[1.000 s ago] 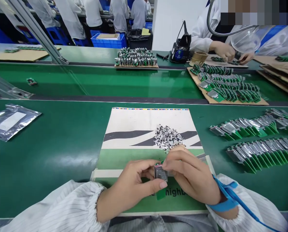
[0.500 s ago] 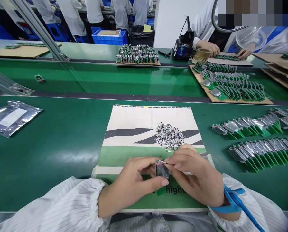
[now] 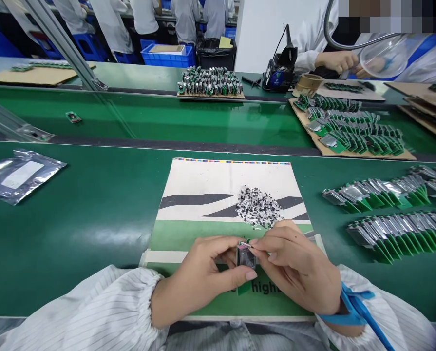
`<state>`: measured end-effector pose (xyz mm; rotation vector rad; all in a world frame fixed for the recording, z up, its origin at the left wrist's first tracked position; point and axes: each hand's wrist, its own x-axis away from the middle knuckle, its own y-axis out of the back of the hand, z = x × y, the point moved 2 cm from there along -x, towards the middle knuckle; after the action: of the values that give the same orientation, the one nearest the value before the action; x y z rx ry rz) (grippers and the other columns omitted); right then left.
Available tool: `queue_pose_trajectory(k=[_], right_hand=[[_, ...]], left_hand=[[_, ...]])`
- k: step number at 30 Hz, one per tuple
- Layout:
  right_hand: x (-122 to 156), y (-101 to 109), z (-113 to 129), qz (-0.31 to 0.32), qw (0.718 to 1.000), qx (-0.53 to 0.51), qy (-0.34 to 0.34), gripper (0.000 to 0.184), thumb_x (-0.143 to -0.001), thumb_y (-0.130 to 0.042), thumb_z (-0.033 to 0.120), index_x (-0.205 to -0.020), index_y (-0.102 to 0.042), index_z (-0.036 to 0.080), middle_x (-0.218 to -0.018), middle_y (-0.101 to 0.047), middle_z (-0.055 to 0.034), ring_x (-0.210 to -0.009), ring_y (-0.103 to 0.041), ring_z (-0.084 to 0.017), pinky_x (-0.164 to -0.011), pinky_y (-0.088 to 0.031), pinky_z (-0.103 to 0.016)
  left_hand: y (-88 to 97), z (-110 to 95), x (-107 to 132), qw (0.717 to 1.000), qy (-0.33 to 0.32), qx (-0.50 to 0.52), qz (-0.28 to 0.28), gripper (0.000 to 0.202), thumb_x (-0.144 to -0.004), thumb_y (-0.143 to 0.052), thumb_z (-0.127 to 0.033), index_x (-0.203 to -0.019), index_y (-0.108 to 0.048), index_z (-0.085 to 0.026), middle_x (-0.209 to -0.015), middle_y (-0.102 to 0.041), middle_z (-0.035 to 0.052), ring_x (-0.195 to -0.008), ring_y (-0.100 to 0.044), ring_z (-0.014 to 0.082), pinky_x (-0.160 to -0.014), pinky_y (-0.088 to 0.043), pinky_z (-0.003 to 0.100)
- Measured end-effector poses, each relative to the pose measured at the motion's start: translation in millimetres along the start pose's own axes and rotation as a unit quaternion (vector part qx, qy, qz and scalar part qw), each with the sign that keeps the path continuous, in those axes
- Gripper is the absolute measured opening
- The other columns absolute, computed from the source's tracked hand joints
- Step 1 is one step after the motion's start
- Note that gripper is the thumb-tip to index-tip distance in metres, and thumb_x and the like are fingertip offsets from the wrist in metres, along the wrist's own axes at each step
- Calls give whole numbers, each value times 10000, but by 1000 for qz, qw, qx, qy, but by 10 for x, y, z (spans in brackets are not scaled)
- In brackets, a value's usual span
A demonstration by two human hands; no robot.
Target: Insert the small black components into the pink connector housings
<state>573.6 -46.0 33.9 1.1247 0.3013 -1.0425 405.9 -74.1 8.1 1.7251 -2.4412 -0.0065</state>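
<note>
My left hand (image 3: 203, 278) grips a small green circuit board with a metal shield (image 3: 245, 257), thumb below and fingers above. My right hand (image 3: 298, 268) pinches a tiny component at the board's top edge; the part itself is too small to make out. Both hands hover over a printed cardboard sheet (image 3: 210, 190) on the green bench. A heap of small black components (image 3: 257, 207) lies on that sheet just beyond my right hand. A blue wrist strap (image 3: 349, 304) circles my right wrist.
Two rows of shielded green boards (image 3: 389, 209) lie to the right. A silver antistatic bag (image 3: 18, 173) lies at the left. Across the belt are more boards on cardboard (image 3: 352, 129), a tray of parts (image 3: 210, 83), a soldering station (image 3: 279, 73) and another person's hands (image 3: 336, 61).
My hands have barely shifted; the right fingers stay at the board's top edge. A small board on the far belt has moved right. The other person's hands have lifted from their work.
</note>
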Motion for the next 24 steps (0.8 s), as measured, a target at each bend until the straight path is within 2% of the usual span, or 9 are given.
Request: queue_pose_trajectory(k=[8, 18, 24], right_hand=[[7, 14, 5, 1, 1000, -2, 2, 219, -858, -527, 11, -801, -469, 214, -773, -691, -47, -656, -599, -156, -582, -471, -312], [15, -30, -11, 11, 999, -30, -14, 218, -868, -523, 32, -792, -470, 230, -785, -709, -36, -650, -598, -157, -570, -461, -316], [108, -96, -68, -16, 991, -123, -52, 264, -861, -563, 22, -955, -450, 242, -873, -689, -47, -766, -621, -169, -666, -508, -357]], left_hand=[[-2, 16, -2, 1000, -14, -18, -6, 177, -766, -725, -290, -846, -698, -135, -704, -644, 18, -634, -570, 140, -594, -462, 231], [1, 22, 24, 998, -42, -47, -6, 129, -770, -728, -258, -815, -683, -146, -703, -645, 10, -619, -563, 125, -572, -454, 201], [12, 15, 7, 996, -46, -73, -3, 123, -778, -723, -264, -774, -676, -150, -677, -606, -8, -601, -532, 111, -555, -428, 192]])
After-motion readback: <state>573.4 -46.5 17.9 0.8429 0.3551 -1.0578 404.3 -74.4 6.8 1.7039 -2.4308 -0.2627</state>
